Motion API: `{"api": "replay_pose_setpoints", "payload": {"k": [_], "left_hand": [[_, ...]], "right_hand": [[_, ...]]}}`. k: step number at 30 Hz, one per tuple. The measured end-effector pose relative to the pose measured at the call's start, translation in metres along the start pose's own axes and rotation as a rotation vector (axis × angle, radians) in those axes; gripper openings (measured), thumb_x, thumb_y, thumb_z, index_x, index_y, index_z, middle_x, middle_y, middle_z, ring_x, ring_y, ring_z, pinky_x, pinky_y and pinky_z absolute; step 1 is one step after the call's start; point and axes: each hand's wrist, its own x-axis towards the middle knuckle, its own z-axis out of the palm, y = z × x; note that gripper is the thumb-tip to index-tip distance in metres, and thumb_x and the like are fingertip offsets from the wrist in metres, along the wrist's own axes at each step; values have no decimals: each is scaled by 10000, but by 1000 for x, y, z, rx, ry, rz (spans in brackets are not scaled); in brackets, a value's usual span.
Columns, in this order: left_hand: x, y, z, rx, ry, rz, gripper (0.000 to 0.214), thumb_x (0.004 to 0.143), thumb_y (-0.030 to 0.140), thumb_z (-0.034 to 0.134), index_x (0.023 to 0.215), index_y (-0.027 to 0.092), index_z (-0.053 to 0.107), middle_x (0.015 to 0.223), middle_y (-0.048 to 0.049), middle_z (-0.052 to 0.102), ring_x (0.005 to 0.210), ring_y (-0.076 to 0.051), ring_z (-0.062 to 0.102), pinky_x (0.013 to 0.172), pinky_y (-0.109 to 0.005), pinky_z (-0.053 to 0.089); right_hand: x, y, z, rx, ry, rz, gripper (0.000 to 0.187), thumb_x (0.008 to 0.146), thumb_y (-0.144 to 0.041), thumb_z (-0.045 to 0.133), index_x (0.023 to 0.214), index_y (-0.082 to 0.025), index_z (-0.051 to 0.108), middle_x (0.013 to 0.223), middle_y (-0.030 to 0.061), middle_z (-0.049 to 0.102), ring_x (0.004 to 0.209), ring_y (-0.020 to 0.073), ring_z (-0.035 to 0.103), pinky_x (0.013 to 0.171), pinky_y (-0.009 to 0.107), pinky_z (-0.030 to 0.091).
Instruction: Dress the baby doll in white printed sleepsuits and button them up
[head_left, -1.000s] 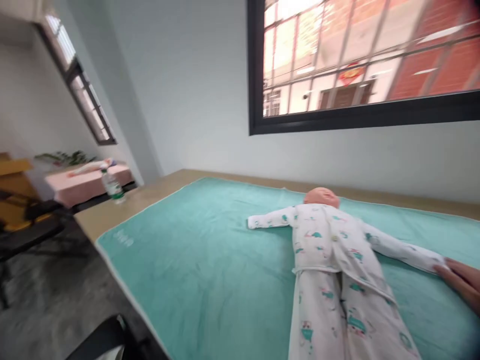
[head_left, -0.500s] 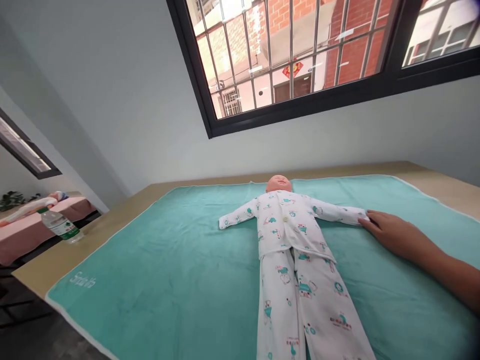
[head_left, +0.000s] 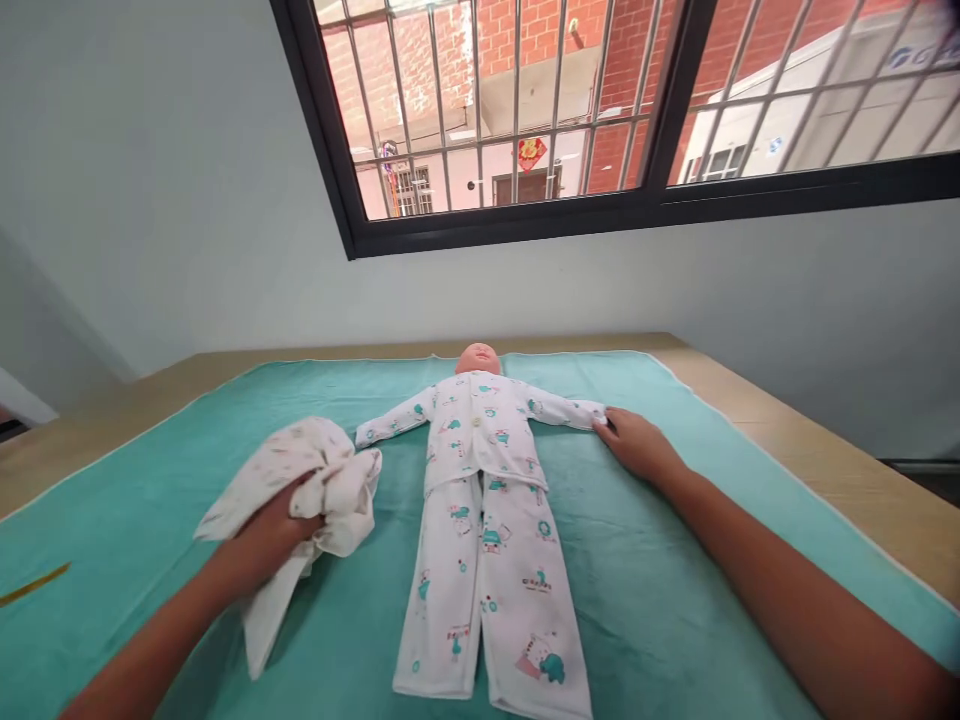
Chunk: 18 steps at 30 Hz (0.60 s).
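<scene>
A baby doll [head_left: 478,357] lies on its back on a teal blanket [head_left: 630,560], arms spread. It wears a white printed jacket [head_left: 469,430] and matching white printed trousers [head_left: 442,570], which hide its body, hands and feet. At the end of the sleeve on the right, my right hand [head_left: 637,440] is closed on the cuff, thumb and fingers together. My left hand [head_left: 274,535] grips a bunched white printed cloth [head_left: 300,455], left of the doll and above the blanket. The cloth's shape is crumpled, and one pointed end hangs down towards the blanket.
Under the blanket is a wooden table [head_left: 720,385], its bare edge showing around the sides. A narrow yellow-brown strip [head_left: 34,585] lies on the blanket at the far left. Behind stand a pale wall [head_left: 247,270] and a dark-framed barred window [head_left: 510,215].
My left hand has come into view holding the bunched cloth. The view has swung right, and the trouser legs now show down to their hems. My right hand stays at the cuff.
</scene>
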Motion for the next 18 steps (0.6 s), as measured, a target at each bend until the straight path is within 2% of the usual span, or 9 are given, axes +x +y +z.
{"api": "replay_pose_setpoints", "payload": {"k": [2,5,8,12,15,18], "left_hand": [[3,-4,18,46,-79,21,488,713,302,635,1194,221,606,1234,-47,647,1100,-349,596,956,-449,475],[-3,-9,31,110,-53,-42,460,749,343,548,1194,228,567,1187,-54,660,1053,-360,618,891,-497,503],[-13,-12,31,133,44,-34,431,775,394,510,1181,256,558,1255,-37,623,1153,-362,567,914,-508,497],[-19,-17,32,164,81,-5,461,785,419,508,1210,244,546,1337,-45,571,1230,-347,515,973,-480,467],[-20,-23,36,175,95,-48,518,784,437,513,1250,211,522,1331,-88,571,1201,-351,533,946,-448,470],[-21,-21,36,189,94,-85,467,775,442,534,1183,213,547,1234,-97,618,1094,-347,585,867,-433,486]], "right_hand": [[-2,-2,-2,4,18,-3,379,963,-423,330,1046,-182,611,1148,135,654,1074,265,588,864,342,432],[-2,-5,-3,23,18,31,371,953,-432,345,1044,-185,606,1112,136,665,1034,277,603,841,361,442],[-1,-7,-1,64,19,123,396,923,-442,394,1169,-175,551,1152,146,656,1036,304,611,838,390,458],[2,-1,8,127,64,177,561,891,-432,438,1364,-133,400,1387,177,507,1240,328,506,1008,431,405],[5,8,12,187,104,178,581,892,-434,424,1373,-110,401,1428,188,455,1302,319,450,1082,429,359],[8,-1,3,285,233,146,551,895,-420,417,1350,-110,436,1415,183,461,1324,312,420,1116,440,328]]}}
